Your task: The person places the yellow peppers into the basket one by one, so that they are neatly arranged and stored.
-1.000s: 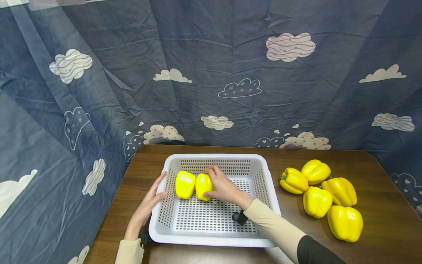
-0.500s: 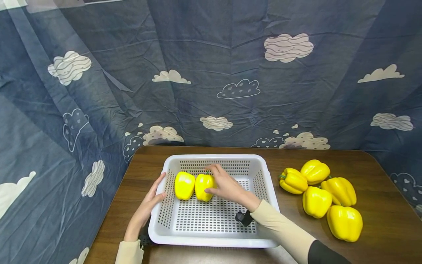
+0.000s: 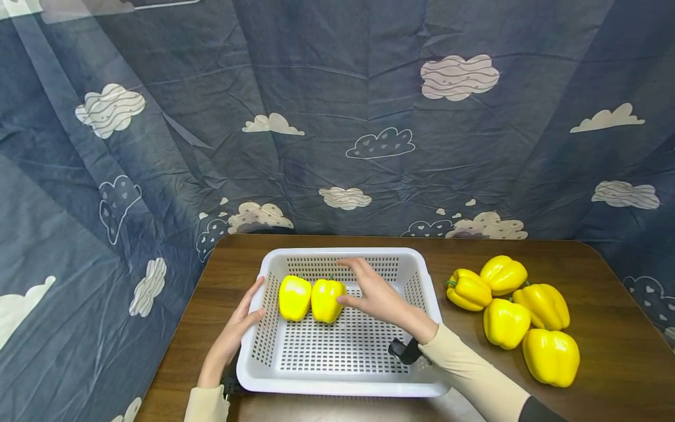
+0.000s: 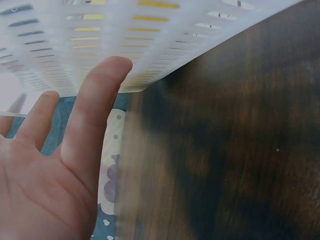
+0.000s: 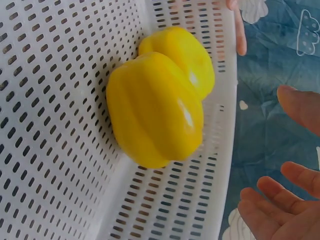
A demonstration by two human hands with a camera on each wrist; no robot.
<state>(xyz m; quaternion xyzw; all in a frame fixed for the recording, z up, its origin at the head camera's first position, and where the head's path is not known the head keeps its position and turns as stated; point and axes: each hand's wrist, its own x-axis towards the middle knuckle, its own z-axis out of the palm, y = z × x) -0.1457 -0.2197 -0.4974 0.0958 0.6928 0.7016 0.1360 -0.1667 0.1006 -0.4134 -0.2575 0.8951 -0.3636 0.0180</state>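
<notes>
Two yellow bell peppers lie side by side in the left part of a white perforated plastic basket: a left pepper and a right pepper, the latter large in the right wrist view. My right hand is over the basket just right of that right pepper, fingers spread and holding nothing. My left hand rests against the outside of the basket's left wall with fingers extended; in the left wrist view its fingers lie along the slotted wall.
Several more yellow bell peppers sit in a cluster on the brown wooden table, right of the basket. A blue cloth with cloud prints hangs behind the table. A dark wrist camera is strapped at the right wrist.
My right hand has let go of the right pepper and drawn back to the right, opening its fingers. The pepper stays beside the left one. My left hand has not moved.
</notes>
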